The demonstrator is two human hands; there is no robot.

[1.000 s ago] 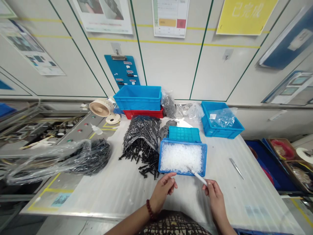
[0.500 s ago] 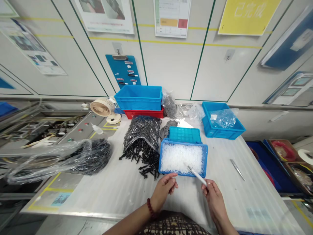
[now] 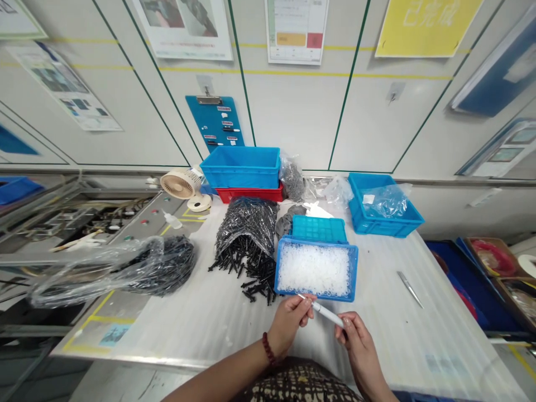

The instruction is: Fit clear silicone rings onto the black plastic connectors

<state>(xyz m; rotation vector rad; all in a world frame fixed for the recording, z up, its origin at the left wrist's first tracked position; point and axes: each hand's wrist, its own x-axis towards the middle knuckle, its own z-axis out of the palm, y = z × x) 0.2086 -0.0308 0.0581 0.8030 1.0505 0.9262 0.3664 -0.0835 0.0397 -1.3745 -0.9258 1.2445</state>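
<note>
My right hand (image 3: 359,343) is closed around the rear of a white pen-shaped tool (image 3: 329,314) with a thin metal tip. A small dark spot shows under these fingers; I cannot tell what it is. At the tool's front end, my left hand (image 3: 288,319) has thumb and fingers pinched together around the tip, and any small part there is hidden. Just beyond both hands is a blue tray (image 3: 356,273) full of tiny white translucent rings (image 3: 314,269). Left of it, black screw-like parts (image 3: 256,282) spill from an open clear bag (image 3: 247,218).
A silver pointed tool (image 3: 410,289) lies at right. Behind stand a teal basket (image 3: 318,228), a blue bin (image 3: 238,167) on a red one (image 3: 251,194), and another blue bin (image 3: 387,226) holding plastic bags. At left are a fan (image 3: 184,187) and a bagged black bundle (image 3: 167,265).
The tool's tip has moved from over the white rings, left and toward me, to my left fingers. My right hand has shifted slightly left; my left hand now pinches at the tip.
</note>
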